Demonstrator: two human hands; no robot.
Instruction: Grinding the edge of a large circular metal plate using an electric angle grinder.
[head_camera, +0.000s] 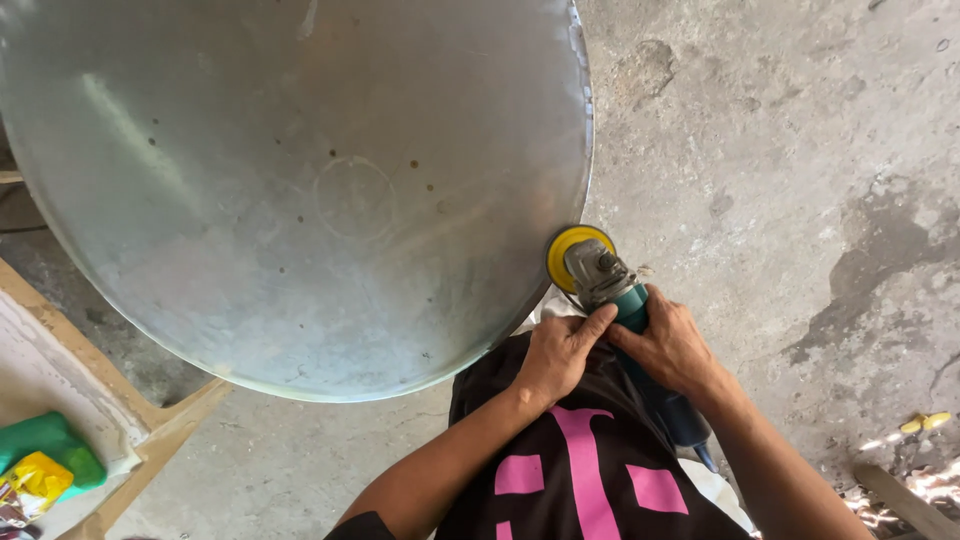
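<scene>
A large round metal dish (300, 180) fills the upper left, its shiny face dotted with small holes. A teal angle grinder (625, 305) with a yellow disc (570, 250) meets the dish's lower right rim. My left hand (562, 350) wraps the front of the grinder body just behind its grey head. My right hand (672, 345) grips the body from the other side, further back. The grinder's dark rear end (685, 420) and cord run down past my right forearm, over my black shirt with pink shapes (585, 475).
Rough, stained concrete floor (800, 150) spreads to the right. A wooden frame (150, 430) with a pale board lies at the lower left, with a green object (55, 445) and a yellow packet (40, 475) on it. Small yellow bits (925, 423) lie at the far right.
</scene>
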